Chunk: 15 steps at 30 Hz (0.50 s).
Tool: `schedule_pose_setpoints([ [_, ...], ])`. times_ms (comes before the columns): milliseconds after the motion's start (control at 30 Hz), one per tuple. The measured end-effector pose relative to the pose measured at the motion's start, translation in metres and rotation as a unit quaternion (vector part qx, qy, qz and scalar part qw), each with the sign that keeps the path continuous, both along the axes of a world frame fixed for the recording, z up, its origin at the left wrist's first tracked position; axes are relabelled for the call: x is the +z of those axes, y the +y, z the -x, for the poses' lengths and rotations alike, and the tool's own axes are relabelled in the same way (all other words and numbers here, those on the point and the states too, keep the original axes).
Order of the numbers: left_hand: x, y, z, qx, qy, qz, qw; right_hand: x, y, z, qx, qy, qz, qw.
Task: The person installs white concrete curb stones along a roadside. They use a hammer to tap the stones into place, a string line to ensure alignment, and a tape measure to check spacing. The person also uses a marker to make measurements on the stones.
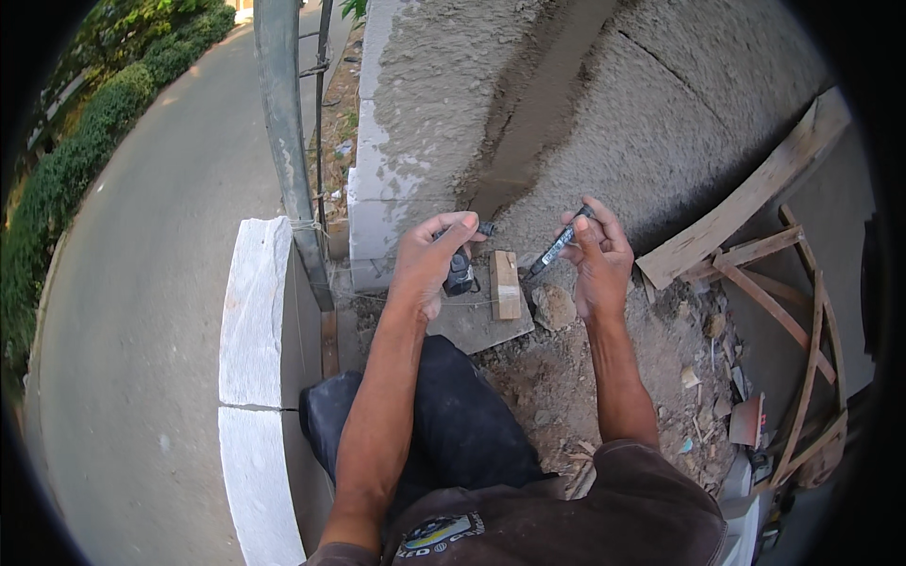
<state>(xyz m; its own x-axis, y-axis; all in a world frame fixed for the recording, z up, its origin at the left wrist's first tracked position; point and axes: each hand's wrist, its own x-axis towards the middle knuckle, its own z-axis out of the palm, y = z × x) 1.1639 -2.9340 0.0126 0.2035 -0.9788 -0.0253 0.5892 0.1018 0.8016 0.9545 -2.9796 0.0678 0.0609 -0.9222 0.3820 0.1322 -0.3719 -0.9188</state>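
Observation:
My right hand [602, 259] is closed round a marker pen [555, 247] with a pale printed barrel and dark ends, slanting down to the left. My left hand [431, 253] is closed, with a small black marker cap [486, 228] at its fingertips. Under those fingers it also holds a rounded black object [460, 274], mostly covered; its kind I cannot make out. Between and below both hands stands a small wooden block [507, 285] with string wound round it. A rough stone [554, 307] sits to the block's right.
A rough plastered wall [651, 123] with a darker wet band [557, 104] rises ahead. White blocks [255, 321] form a low wall at left, beside a grey post [283, 123] and a road [151, 311]. Rubble [651, 377], a leaning plank [746, 193] and a wooden frame [802, 349] lie right.

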Motion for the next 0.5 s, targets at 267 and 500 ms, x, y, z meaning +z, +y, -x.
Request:
schedule_pose_setpoints([
  [267,0.002,0.001,0.009,-0.021,0.028,-0.008,0.999,0.006,0.001,-0.015,-0.067,-0.105,0.082,0.989],
  [500,-0.003,-0.002,0.012,-0.021,0.044,-0.004,0.999,-0.006,0.0,-0.034,-0.057,-0.109,0.088,0.988],
])
